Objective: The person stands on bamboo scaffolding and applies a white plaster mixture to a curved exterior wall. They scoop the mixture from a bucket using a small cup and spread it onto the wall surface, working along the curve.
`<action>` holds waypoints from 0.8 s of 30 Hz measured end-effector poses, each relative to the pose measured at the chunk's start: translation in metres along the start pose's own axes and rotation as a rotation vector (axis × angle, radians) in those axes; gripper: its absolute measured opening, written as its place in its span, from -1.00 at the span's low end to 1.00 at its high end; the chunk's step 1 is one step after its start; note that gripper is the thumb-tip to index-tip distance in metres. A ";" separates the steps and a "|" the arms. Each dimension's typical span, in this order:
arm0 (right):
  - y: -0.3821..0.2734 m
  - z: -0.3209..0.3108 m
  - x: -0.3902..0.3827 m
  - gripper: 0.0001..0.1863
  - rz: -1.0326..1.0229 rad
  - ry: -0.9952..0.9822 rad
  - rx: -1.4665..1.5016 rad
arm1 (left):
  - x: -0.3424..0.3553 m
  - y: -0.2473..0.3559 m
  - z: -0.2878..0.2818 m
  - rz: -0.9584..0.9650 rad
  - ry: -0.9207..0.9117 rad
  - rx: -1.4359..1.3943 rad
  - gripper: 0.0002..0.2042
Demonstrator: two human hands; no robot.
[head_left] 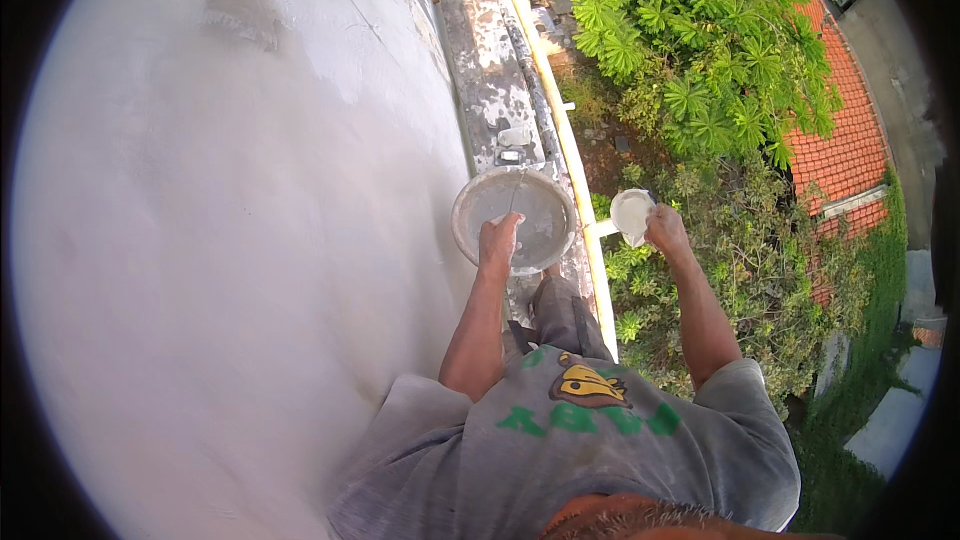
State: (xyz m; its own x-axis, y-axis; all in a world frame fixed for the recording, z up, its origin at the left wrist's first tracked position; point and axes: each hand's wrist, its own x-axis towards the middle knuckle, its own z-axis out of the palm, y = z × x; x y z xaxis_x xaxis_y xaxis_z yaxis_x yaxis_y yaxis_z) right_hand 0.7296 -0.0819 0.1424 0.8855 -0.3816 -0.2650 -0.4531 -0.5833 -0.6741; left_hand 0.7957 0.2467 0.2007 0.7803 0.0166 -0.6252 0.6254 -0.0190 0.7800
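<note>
My left hand [498,244] is over the near left part of a round grey basin [562,191], its fingers curled closed. A thin dark line runs from near the fingers toward the basin's far rim; whether it is a tool or a mark is unclear. Greyish-white material coats the inside of the basin, and pale residue shows on my fingers. Out to the right, my right hand [667,229] grips a small whitish dipper [631,212] by its side, with its round mouth facing up. Pale material coats this dipper, and its handle is mostly hidden.
A large pale plastered wall [230,270] fills the left side. Along its foot runs a narrow, spattered ledge [485,40], with small objects [511,145] beyond the basin. A light pole rail [565,130] edges the ledge; past it, far below, are trees [690,40] and a tiled roof [840,100].
</note>
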 end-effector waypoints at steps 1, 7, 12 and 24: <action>-0.004 0.001 0.015 -0.80 0.030 0.036 -0.085 | 0.005 -0.002 -0.001 -0.002 -0.006 -0.008 -0.56; -0.144 -0.002 0.141 -0.67 0.009 -0.090 -0.233 | 0.035 -0.009 0.008 0.079 0.063 0.042 -0.60; -0.401 -0.001 0.196 -0.61 -0.380 -0.101 -0.187 | 0.057 -0.013 -0.002 0.042 0.058 0.126 -0.59; -0.374 0.065 0.242 -0.79 -0.199 -0.408 0.400 | 0.097 0.014 -0.005 -0.077 0.085 0.155 -0.57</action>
State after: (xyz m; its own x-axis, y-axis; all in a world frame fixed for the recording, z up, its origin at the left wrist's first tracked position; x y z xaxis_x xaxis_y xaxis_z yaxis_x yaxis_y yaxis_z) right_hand 1.1199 0.0909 0.2859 0.9532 0.0592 -0.2966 -0.2707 -0.2705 -0.9239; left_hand 0.8802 0.2528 0.1511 0.7311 0.1078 -0.6736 0.6813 -0.1677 0.7126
